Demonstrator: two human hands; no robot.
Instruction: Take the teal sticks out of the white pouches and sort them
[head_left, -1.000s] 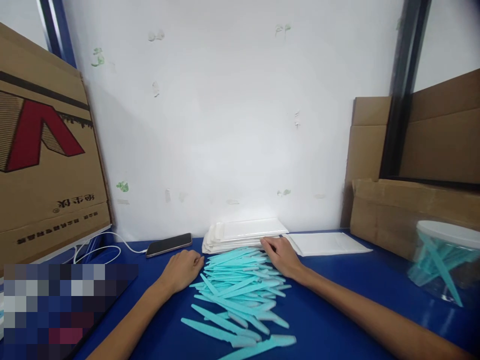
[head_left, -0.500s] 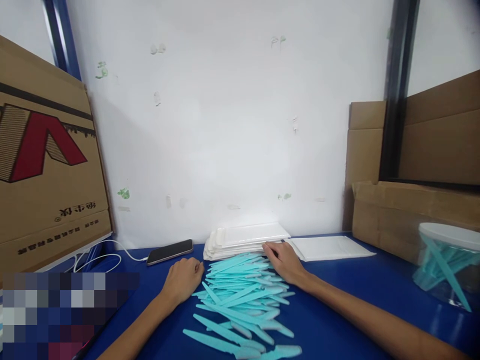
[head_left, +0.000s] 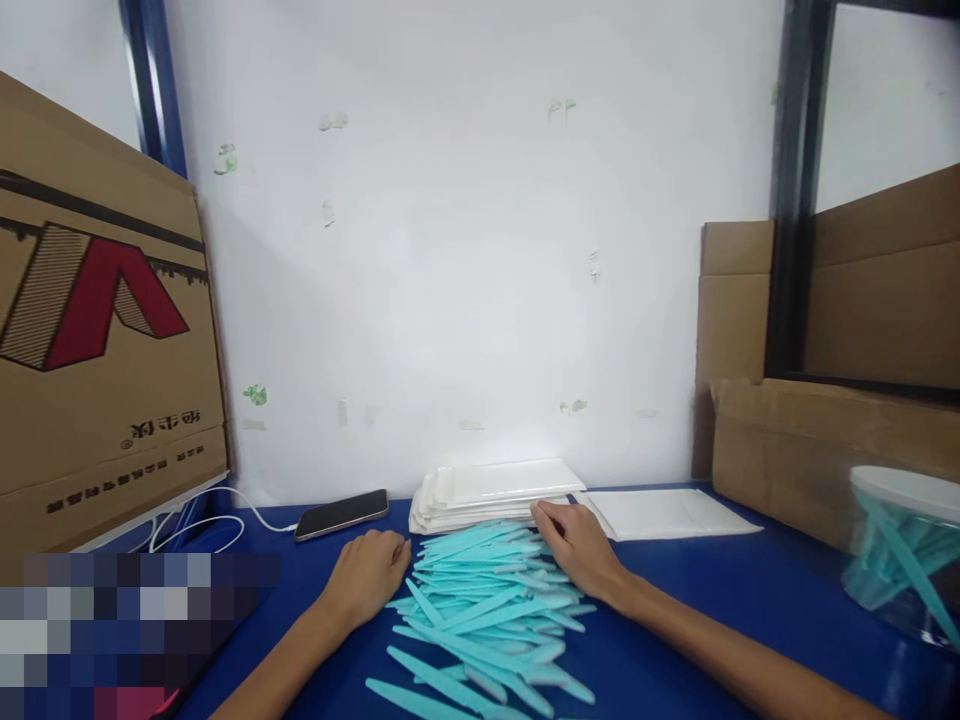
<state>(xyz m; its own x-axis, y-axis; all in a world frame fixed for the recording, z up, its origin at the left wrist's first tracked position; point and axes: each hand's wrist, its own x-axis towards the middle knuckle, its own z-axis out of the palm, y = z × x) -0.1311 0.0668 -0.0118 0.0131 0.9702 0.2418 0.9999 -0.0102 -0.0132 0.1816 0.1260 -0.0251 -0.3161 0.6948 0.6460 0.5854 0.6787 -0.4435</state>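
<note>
A heap of thin turquoise eyebrow razors (head_left: 487,610) lies on the blue table, its pieces overlapping and pointing mostly sideways. My left hand (head_left: 367,572) rests at the heap's left side, fingers curled into a loose fist. On the right side, my right hand (head_left: 577,545) is curled as well, its thumb against the index finger and nothing showing in it. Its knuckles are close to a stack of white padded envelopes (head_left: 499,485) behind the heap. One more white envelope (head_left: 667,513) lies flat to the right of that stack.
A phone (head_left: 343,514) with a white cable (head_left: 259,510) lies at the back left. A printed carton (head_left: 112,400) stands on the left. To the right are cardboard pieces (head_left: 825,430) and a clear tub (head_left: 900,560) with turquoise razors inside. A white wall (head_left: 450,250) closes the back.
The view has tilted slightly upward, so everything sits a little lower and the nearest razors are cut off. Both hands stay in place beside the heap.
</note>
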